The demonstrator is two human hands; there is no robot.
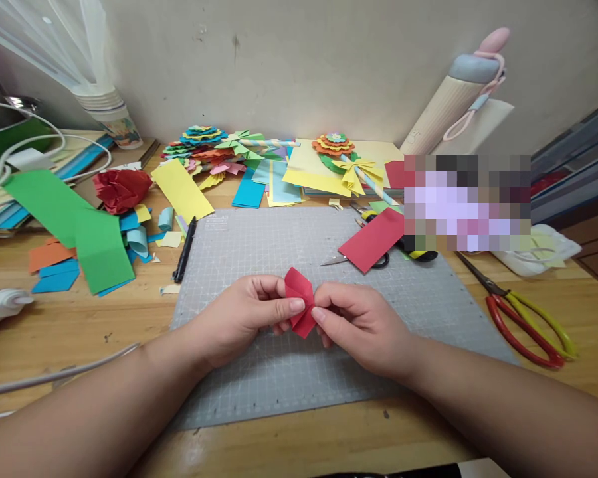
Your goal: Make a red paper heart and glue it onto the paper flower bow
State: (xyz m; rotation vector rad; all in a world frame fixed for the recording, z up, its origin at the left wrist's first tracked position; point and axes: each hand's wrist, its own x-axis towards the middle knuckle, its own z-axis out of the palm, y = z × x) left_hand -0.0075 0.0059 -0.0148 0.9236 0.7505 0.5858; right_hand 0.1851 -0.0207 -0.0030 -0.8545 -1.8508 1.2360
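A folded piece of red paper (299,292) is held over the grey cutting mat (259,385), with creases running through its middle. My left hand (254,305) pinches it from the left, thumb lying across the front. From the right, my right hand (359,315) grips its edge between thumb and curled fingers. The fingers behind the paper are partly hidden. Beyond my right hand, a flat red paper rectangle (371,240) rests on top of scissors with black handles (381,259).
Red-and-yellow-handled scissors (528,325) lie at the right. A black pen (184,251) lies along the mat's left edge. Green paper strips (99,249), a crumpled red paper piece (121,190) and paper flowers (333,147) sit farther back. A glue gun (0,309) is at far left.
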